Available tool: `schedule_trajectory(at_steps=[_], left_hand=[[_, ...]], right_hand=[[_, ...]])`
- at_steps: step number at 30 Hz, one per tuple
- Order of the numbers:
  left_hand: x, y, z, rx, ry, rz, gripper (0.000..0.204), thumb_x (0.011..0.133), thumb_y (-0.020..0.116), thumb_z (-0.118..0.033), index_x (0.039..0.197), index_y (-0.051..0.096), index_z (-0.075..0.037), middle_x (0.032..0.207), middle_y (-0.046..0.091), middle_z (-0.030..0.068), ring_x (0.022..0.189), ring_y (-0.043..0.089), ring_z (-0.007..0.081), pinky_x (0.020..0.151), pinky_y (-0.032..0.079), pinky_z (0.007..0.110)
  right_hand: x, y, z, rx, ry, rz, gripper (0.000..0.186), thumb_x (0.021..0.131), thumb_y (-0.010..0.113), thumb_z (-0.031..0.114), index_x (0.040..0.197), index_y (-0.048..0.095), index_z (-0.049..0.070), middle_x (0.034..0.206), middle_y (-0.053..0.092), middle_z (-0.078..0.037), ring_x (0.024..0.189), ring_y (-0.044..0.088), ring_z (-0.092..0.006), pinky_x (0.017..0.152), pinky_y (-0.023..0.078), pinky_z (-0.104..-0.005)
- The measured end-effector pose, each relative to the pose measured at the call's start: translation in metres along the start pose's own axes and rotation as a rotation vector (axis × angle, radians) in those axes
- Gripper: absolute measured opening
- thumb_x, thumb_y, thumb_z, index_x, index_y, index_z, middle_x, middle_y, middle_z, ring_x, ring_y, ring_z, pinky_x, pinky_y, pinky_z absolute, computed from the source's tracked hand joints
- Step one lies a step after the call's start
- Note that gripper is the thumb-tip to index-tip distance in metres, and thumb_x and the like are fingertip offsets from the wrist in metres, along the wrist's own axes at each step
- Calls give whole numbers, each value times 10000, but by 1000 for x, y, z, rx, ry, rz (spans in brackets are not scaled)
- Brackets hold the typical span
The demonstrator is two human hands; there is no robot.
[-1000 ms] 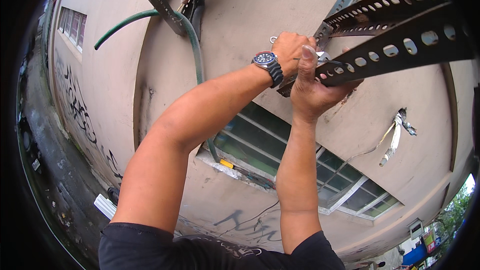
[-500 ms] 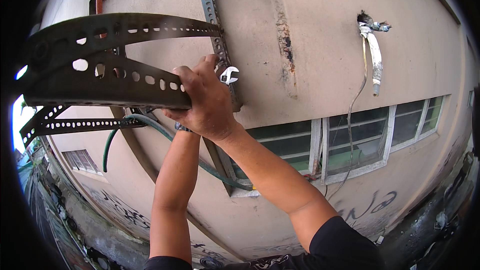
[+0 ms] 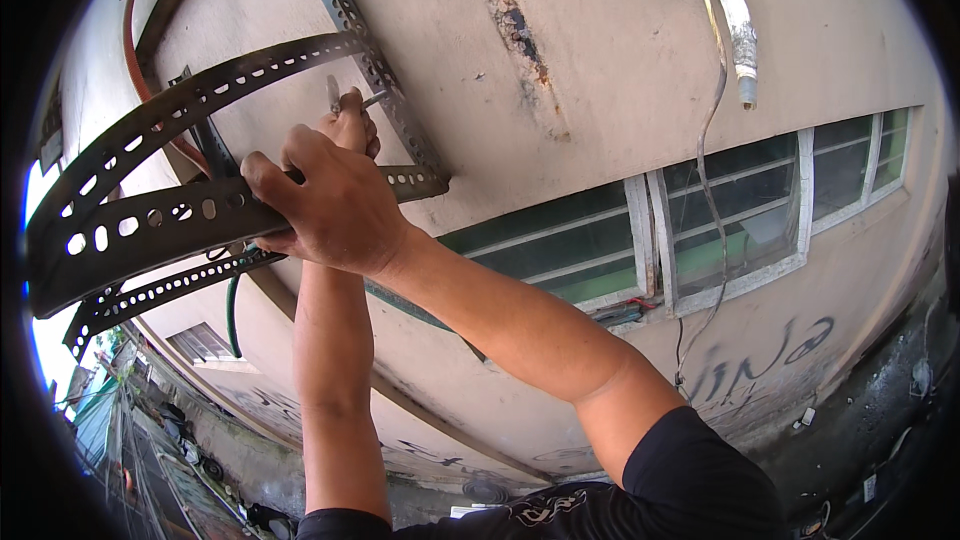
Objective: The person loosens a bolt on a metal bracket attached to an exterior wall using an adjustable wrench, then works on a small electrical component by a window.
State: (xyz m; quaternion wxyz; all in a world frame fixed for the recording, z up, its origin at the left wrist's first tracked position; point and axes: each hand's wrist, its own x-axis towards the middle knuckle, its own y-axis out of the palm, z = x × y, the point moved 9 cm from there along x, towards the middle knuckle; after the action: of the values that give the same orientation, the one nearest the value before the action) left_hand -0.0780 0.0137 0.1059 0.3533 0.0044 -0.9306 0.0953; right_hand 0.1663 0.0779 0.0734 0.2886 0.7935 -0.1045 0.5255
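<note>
My right hand [image 3: 330, 205] is closed around the lower dark slotted angle bar [image 3: 135, 225] of a metal wall bracket, fingers over its upper edge. Just beyond it, my left hand [image 3: 352, 125] is raised beside the upright slotted bar [image 3: 385, 90], closed around a silvery adjustable wrench [image 3: 333, 92] that shows nearly edge-on. A thin metal rod or bolt [image 3: 374, 99] sticks out between that hand and the upright; whether the hand touches it I cannot tell. My right hand and forearm hide the left wrist and part of the lower bar.
A second slotted bracket [image 3: 170, 290] stands farther left. Louvred windows [image 3: 735, 210] run along the wall below a wrapped pipe end [image 3: 738, 25] with a hanging cable [image 3: 708, 130]. A red-brown conduit [image 3: 133, 40] and green hose [image 3: 233, 315] are at left. The ground lies far below.
The view has tilted, and the wall pipe and windows sit higher. My left hand with the wrench has come out from behind my right hand, which now grips the bar farther from the upright.
</note>
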Motion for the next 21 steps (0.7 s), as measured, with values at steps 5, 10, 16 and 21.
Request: schedule_trajectory(at_steps=[5,10,16,21], left_hand=[[2,-24,3,464,135,-168,562,995,598,-566,644,523,-134,570,498,10,461,474,148,435,319,329],[-29,4,-7,-230,-122,-23,427,1010,607,-444,712,480,-165,590,431,-45,457,396,125,437,269,286],[-53,33,-4,-766,-367,154,324,1044,555,-277,762,440,-165,603,313,-66,476,297,79,441,260,244],[-44,47,14,-1182,-295,651,261,1061,545,-236,852,433,-126,711,403,-18,619,403,89,534,352,228]], right_hand=[[0,0,5,-6,6,21,760,602,940,283,1212,515,122,902,484,-106,745,594,-259,666,457,-418],[0,4,0,18,11,27,749,611,940,283,1209,518,121,905,488,-104,746,599,-255,682,469,-411],[-3,7,-4,23,22,48,744,612,942,299,1207,524,139,919,489,-98,767,610,-252,730,477,-474],[-3,8,-3,4,29,74,763,610,946,306,1221,516,153,941,481,-97,772,604,-254,728,472,-481]])
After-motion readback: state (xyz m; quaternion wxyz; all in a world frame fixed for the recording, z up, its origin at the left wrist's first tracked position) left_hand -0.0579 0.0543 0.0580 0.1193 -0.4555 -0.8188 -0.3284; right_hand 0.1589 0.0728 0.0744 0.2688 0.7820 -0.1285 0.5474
